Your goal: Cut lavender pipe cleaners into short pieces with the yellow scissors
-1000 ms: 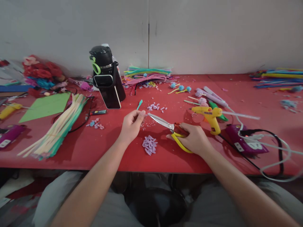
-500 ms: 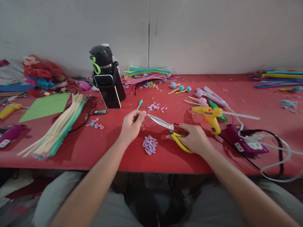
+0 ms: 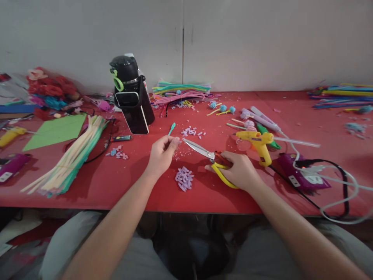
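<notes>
My left hand [image 3: 162,154] is closed in a pinch, thumb against forefinger, above the table. What it pinches is too small to make out. My right hand [image 3: 241,171] grips scissors [image 3: 200,149] with yellow and red handles. Their blades look nearly closed, the tip just right of my left fingertips and apart from them. Below the blades lies a pile of short lilac pieces [image 3: 184,179]. Beyond my left hand are more loose lilac pieces [image 3: 190,132] and a small teal stick with a thicker end [image 3: 171,128].
A black bottle [image 3: 132,93] stands behind my left hand. Left of it lie a bundle of cream and green pipe cleaners [image 3: 75,155] and green paper [image 3: 54,130]. A yellow glue gun [image 3: 259,144] and a purple power strip [image 3: 305,175] with cables occupy the right side.
The scissors' tip has drawn slightly right, away from my left fingertips. My left hand has hardly moved and stays pinched.
</notes>
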A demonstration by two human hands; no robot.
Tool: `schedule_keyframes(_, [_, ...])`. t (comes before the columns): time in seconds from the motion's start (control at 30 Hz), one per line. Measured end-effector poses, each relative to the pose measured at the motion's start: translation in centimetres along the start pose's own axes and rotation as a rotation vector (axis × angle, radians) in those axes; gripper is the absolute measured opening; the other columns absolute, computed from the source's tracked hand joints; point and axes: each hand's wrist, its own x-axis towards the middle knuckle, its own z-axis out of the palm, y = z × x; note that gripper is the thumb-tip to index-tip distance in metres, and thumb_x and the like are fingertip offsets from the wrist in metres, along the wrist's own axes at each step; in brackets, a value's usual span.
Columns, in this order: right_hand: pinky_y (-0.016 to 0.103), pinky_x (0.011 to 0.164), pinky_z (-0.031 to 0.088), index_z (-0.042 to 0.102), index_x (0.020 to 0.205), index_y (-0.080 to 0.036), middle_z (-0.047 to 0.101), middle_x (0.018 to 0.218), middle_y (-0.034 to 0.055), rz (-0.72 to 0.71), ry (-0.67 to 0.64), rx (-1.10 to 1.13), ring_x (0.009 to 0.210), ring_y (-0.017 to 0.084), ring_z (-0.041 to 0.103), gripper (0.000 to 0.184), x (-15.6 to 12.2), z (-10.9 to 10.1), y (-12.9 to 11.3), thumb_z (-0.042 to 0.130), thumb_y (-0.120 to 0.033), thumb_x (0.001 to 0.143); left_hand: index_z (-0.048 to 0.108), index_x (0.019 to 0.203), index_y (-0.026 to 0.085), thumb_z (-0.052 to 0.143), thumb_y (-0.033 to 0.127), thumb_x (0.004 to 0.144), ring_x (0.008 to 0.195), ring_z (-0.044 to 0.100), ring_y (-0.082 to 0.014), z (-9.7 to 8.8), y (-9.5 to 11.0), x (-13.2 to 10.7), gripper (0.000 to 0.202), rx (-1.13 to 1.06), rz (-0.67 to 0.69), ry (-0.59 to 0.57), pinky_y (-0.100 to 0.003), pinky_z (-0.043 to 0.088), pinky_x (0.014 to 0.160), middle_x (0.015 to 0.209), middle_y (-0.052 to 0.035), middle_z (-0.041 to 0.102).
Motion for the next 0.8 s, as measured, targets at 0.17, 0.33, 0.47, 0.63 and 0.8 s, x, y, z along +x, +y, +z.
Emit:
schedule_keyframes(0.17, [0.027,0.049,0.023,0.037,0.058,-0.022,0.046,0.052,-0.0014,-0.016,-0.008,-0.013,0.051,0.012,0.039,0.061,0.07,-0.03,0.08,0.065,-0.076,0.067,0.059,0.072,0.017,0.061,0.051,0.089,0.055,0.045,-0.0101,0.0,0.09,-0.07,0.038,0.003,-0.009,0.002,-0.024,0.036,0.054,0.06,0.0021,0.05])
schedule_keyframes(0.33, [0.026,0.05,0.023,0.038,0.058,-0.022,0.045,0.053,-0.0018,-0.014,-0.014,-0.012,0.052,0.011,0.037,0.062,0.14,-0.14,-0.01,0.065,-0.076,0.066,0.058,0.071,0.017,0.06,0.051,0.089,0.055,0.045,-0.0098,0.1,0.1,-0.04,0.039,-0.011,-0.015,-0.001,-0.024,0.036,0.054,0.06,0.0022,0.05])
schedule_keyframes(0.47, [0.026,0.049,0.023,0.04,0.057,-0.022,0.046,0.052,-0.0013,-0.012,-0.015,-0.004,0.051,0.011,0.038,0.063,0.17,-0.14,-0.06,0.063,-0.079,0.065,0.058,0.072,0.017,0.06,0.051,0.09,0.056,0.044,-0.0096,0.13,0.01,-0.03,0.038,-0.013,-0.009,-0.004,-0.024,0.035,0.055,0.061,0.0023,0.049])
schedule_keyframes(0.63, [0.026,0.05,0.024,0.04,0.056,-0.022,0.046,0.052,-0.0007,-0.006,-0.024,-0.014,0.051,0.012,0.038,0.064,0.32,0.02,0.14,0.061,-0.081,0.065,0.058,0.072,0.017,0.059,0.05,0.091,0.057,0.045,-0.0099,0.06,0.04,-0.04,0.038,-0.008,-0.012,-0.003,-0.024,0.036,0.055,0.061,0.0021,0.05])
schedule_keyframes(0.8, [0.027,0.049,0.022,0.037,0.056,-0.022,0.043,0.05,-0.0011,-0.006,0.002,-0.029,0.05,0.011,0.033,0.065,0.26,-0.07,-0.04,0.059,-0.082,0.066,0.057,0.069,0.017,0.059,0.051,0.09,0.056,0.046,-0.01,0.02,0.07,-0.04,0.04,-0.014,-0.008,-0.001,-0.024,0.037,0.056,0.06,0.0018,0.05])
